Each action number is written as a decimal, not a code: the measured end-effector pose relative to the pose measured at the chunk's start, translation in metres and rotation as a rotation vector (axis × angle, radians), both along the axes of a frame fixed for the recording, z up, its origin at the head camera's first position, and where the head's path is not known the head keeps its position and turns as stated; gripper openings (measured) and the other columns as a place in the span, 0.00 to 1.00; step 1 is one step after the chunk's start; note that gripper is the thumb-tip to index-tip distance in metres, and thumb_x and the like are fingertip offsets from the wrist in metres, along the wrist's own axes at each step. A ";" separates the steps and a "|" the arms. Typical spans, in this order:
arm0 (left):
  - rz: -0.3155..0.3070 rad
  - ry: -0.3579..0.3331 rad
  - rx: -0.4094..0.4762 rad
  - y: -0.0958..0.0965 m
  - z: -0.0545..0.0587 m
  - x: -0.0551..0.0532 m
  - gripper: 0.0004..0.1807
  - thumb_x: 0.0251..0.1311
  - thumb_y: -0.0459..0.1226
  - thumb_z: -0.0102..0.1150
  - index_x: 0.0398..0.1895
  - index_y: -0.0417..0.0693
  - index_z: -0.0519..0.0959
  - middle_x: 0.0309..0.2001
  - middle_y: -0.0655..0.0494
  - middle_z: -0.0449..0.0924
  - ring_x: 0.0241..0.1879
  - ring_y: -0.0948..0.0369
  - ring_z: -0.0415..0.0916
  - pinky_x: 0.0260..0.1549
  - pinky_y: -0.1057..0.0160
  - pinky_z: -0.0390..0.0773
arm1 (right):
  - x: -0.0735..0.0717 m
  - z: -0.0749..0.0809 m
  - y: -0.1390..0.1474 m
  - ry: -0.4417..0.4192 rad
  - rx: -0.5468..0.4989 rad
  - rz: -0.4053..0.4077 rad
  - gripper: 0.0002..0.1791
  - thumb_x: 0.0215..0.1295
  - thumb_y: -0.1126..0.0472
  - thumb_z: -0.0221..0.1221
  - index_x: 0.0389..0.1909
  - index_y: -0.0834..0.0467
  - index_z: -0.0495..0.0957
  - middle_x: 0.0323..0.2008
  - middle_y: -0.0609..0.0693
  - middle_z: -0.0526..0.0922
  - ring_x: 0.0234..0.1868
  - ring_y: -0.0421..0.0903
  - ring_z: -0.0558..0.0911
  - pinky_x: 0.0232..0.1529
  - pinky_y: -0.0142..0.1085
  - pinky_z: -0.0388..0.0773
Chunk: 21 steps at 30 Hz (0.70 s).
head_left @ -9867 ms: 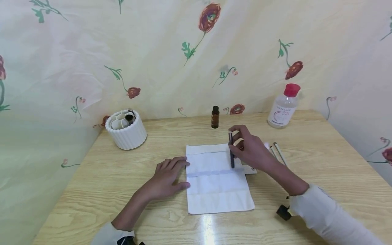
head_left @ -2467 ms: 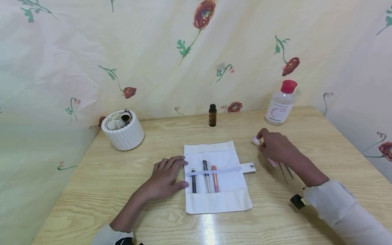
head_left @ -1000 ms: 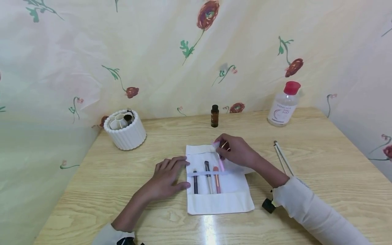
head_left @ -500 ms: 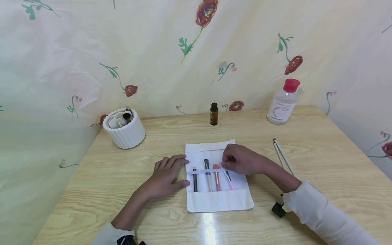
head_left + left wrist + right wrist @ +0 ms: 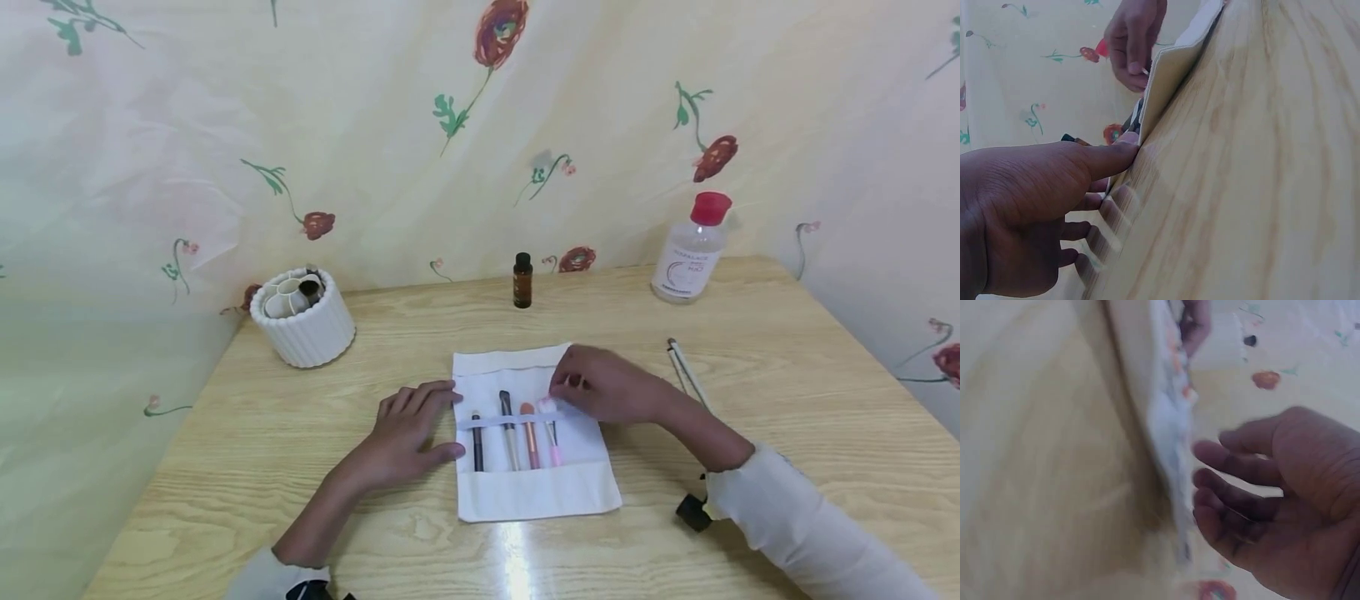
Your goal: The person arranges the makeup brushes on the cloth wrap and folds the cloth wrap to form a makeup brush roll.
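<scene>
A white cloth brush roll (image 5: 536,497) lies unfolded on the table. Under its elastic band (image 5: 491,422) sit a dark slim brush (image 5: 478,446), a makeup brush with a dark angled head (image 5: 506,403), a coral-headed brush (image 5: 530,442) and a pink brush (image 5: 555,456). My left hand (image 5: 408,437) rests at the roll's left edge, thumb and fingers touching it; its thumb (image 5: 1113,156) shows in the left wrist view. Just right of the pink brush's pale head hovers my right hand (image 5: 611,385), fingers loosely bent; the right wrist view shows nothing between them.
Two slim brushes (image 5: 688,375) lie right of the roll, partly behind the right forearm. At the back stand a brown dropper-size bottle (image 5: 522,283) and a clear red-capped bottle (image 5: 686,262). A white ribbed holder (image 5: 307,329) stands at left.
The right hand took the pink brush from the table's right side, slid it under the band beside the coral one, and let go. The pink brush now lies straighter. The left hand stayed put.
</scene>
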<state>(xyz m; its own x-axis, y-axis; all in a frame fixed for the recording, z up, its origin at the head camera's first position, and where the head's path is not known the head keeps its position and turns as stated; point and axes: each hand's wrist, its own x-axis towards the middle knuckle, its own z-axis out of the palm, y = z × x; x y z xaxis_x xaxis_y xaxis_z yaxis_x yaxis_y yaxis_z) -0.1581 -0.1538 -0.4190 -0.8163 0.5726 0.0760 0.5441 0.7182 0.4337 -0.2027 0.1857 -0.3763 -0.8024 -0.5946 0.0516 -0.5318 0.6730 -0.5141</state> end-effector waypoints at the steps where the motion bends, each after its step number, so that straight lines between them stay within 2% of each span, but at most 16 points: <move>1: -0.001 0.002 0.001 0.000 -0.001 0.000 0.36 0.65 0.57 0.60 0.72 0.55 0.65 0.77 0.54 0.54 0.70 0.48 0.53 0.62 0.37 0.53 | -0.001 0.003 0.005 0.018 -0.004 -0.042 0.04 0.71 0.59 0.61 0.40 0.52 0.84 0.36 0.44 0.79 0.36 0.42 0.77 0.35 0.37 0.77; 5: 0.000 0.004 -0.002 0.000 0.000 0.000 0.37 0.65 0.57 0.61 0.72 0.54 0.65 0.77 0.54 0.54 0.70 0.48 0.53 0.62 0.37 0.53 | -0.004 0.018 0.029 0.073 0.029 -0.240 0.07 0.72 0.59 0.59 0.43 0.57 0.83 0.36 0.48 0.82 0.35 0.45 0.79 0.34 0.40 0.78; 8: 0.001 0.006 -0.003 0.000 0.001 0.000 0.37 0.65 0.57 0.61 0.72 0.54 0.65 0.77 0.54 0.54 0.70 0.48 0.54 0.62 0.37 0.53 | -0.006 0.028 0.053 0.091 0.129 -0.360 0.08 0.72 0.61 0.58 0.44 0.61 0.81 0.34 0.51 0.82 0.32 0.47 0.78 0.31 0.41 0.77; 11: 0.000 0.007 0.004 0.000 0.002 0.000 0.36 0.65 0.57 0.61 0.72 0.54 0.65 0.76 0.53 0.55 0.69 0.48 0.55 0.62 0.37 0.53 | -0.005 0.033 0.077 0.057 0.243 -0.442 0.09 0.70 0.61 0.58 0.41 0.64 0.79 0.29 0.52 0.80 0.27 0.47 0.75 0.25 0.40 0.74; 16: 0.001 0.015 0.020 0.000 0.001 0.001 0.36 0.65 0.56 0.62 0.72 0.53 0.66 0.76 0.53 0.56 0.68 0.48 0.56 0.61 0.36 0.53 | -0.001 0.034 0.101 -0.063 0.400 -0.473 0.13 0.68 0.56 0.60 0.28 0.61 0.78 0.20 0.50 0.73 0.22 0.47 0.71 0.21 0.39 0.67; 21: 0.001 0.008 0.014 0.001 0.002 0.001 0.36 0.65 0.56 0.61 0.72 0.53 0.65 0.76 0.53 0.55 0.69 0.48 0.56 0.61 0.37 0.53 | -0.003 0.024 0.104 -0.165 0.440 -0.458 0.15 0.67 0.53 0.63 0.29 0.61 0.76 0.22 0.51 0.72 0.23 0.47 0.71 0.22 0.37 0.68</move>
